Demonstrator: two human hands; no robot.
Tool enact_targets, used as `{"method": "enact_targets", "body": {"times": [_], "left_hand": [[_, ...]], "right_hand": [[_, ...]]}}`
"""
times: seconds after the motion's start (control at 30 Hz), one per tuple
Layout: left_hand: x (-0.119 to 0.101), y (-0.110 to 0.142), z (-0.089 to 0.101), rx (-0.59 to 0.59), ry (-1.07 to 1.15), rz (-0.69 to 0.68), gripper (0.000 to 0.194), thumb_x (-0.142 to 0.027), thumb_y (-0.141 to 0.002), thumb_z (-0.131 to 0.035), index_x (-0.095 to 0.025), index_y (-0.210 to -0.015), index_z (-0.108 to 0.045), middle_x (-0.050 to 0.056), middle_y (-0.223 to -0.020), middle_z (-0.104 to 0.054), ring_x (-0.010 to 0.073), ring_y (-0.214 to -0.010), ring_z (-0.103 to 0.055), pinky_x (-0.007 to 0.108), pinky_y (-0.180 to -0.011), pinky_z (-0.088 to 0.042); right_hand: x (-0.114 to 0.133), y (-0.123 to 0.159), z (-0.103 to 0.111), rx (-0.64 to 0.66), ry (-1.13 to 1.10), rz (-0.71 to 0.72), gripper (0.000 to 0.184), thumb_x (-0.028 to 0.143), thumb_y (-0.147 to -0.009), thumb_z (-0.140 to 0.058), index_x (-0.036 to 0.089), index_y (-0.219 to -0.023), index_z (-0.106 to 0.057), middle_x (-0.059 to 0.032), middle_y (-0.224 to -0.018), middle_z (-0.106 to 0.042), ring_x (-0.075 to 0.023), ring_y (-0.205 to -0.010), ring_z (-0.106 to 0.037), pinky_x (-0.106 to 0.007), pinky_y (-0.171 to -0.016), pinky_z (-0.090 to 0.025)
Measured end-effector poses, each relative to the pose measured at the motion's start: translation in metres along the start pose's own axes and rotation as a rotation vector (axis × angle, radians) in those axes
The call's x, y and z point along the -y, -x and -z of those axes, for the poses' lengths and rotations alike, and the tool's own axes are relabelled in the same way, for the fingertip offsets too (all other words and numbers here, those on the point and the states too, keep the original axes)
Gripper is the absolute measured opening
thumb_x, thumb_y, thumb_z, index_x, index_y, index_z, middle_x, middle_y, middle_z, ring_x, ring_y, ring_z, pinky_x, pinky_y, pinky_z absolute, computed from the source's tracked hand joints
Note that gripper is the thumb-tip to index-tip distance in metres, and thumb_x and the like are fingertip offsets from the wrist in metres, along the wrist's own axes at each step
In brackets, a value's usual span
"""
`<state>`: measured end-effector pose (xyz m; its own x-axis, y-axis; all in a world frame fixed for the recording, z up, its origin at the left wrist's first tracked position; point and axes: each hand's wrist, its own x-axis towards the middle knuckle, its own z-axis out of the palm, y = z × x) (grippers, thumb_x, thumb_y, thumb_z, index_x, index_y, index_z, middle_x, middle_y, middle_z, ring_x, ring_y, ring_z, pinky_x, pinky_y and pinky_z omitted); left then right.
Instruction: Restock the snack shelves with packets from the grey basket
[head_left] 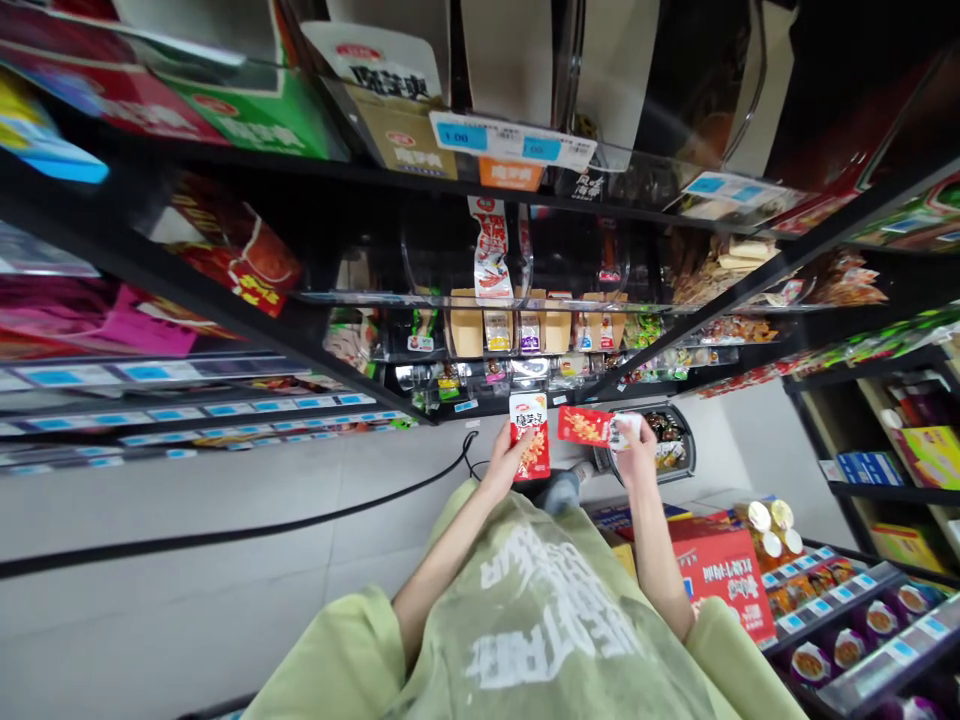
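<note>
Near the centre, my left hand [509,462] is closed on a red and white snack packet [534,450], held upright with its printed front toward me. To its right, my right hand [637,447] pinches the white end of a second red and white snack packet [589,426], which lies sideways and points left. The two packets are close together but apart. Above them hangs a shelf with small snack packets [498,331] in card boxes, and a longer red and white packet [491,250] stands one tier higher.
Price labels [517,140] run along the upper shelf edge. A dark basket [675,440] with small packets stands right of my right hand. A black cable [360,505] crosses the floor at left. Red cartons [724,575] and cup noodles [847,648] sit at lower right.
</note>
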<state>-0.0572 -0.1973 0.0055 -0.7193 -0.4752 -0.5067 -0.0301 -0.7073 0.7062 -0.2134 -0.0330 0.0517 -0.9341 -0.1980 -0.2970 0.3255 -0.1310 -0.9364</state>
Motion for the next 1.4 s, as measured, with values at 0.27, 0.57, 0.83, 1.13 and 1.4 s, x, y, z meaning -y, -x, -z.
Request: {"method": "enact_targets", "body": {"times": [0.27, 0.57, 0.83, 1.13, 1.4], "left_hand": [[-0.007, 0.000, 0.004, 0.074, 0.106, 0.153, 0.071, -0.071, -0.082, -0.070, -0.016, -0.125, -0.063, 0.015, -0.104, -0.079, 0.0351, -0.093, -0.078, 0.051, -0.081, -0.064], [-0.006, 0.009, -0.006, 0.181, -0.030, -0.016, 0.067, -0.049, -0.075, -0.088, -0.021, -0.131, -0.064, 0.012, -0.126, -0.075, 0.0315, -0.110, -0.074, 0.043, -0.096, -0.061], [0.000, 0.005, 0.004, 0.126, -0.115, -0.121, 0.070, -0.040, -0.070, -0.092, -0.021, -0.130, -0.060, 0.013, -0.126, -0.074, 0.0300, -0.106, -0.075, 0.045, -0.096, -0.061], [-0.014, 0.002, 0.008, -0.086, 0.148, -0.050, 0.060, -0.060, -0.078, -0.081, -0.022, -0.120, -0.064, 0.010, -0.111, -0.079, 0.0288, -0.086, -0.080, 0.040, -0.073, -0.065], [-0.020, 0.007, 0.004, -0.030, 0.176, -0.018, 0.064, -0.065, -0.077, -0.081, -0.018, -0.118, -0.066, 0.014, -0.113, -0.079, 0.0303, -0.091, -0.079, 0.041, -0.078, -0.066]], "right_hand": [[0.054, -0.025, -0.005, 0.068, 0.199, 0.148, 0.073, 0.036, -0.059, -0.096, 0.019, -0.125, -0.070, -0.0047, -0.092, -0.081, -0.0212, -0.075, -0.074, -0.033, -0.070, -0.060], [0.006, 0.009, -0.071, 0.375, 0.497, 0.255, 0.048, 0.034, -0.064, -0.093, 0.023, -0.107, -0.077, -0.0045, -0.101, -0.080, -0.0227, -0.088, -0.073, -0.032, -0.080, -0.058], [-0.022, 0.014, -0.074, 0.378, 0.403, 0.152, 0.048, 0.039, -0.066, -0.091, 0.021, -0.109, -0.074, -0.0044, -0.099, -0.078, -0.0160, -0.075, -0.067, -0.024, -0.063, -0.054], [0.002, -0.012, -0.043, 0.290, -0.190, -0.079, 0.027, 0.037, -0.072, -0.088, 0.024, -0.085, -0.069, 0.0036, -0.079, -0.068, -0.0087, -0.061, -0.057, -0.018, -0.055, -0.053], [-0.007, -0.005, -0.058, 0.337, -0.015, -0.021, 0.029, 0.034, -0.066, -0.092, 0.021, -0.081, -0.071, 0.0038, -0.070, -0.065, -0.0095, -0.059, -0.054, -0.020, -0.054, -0.047]]}}
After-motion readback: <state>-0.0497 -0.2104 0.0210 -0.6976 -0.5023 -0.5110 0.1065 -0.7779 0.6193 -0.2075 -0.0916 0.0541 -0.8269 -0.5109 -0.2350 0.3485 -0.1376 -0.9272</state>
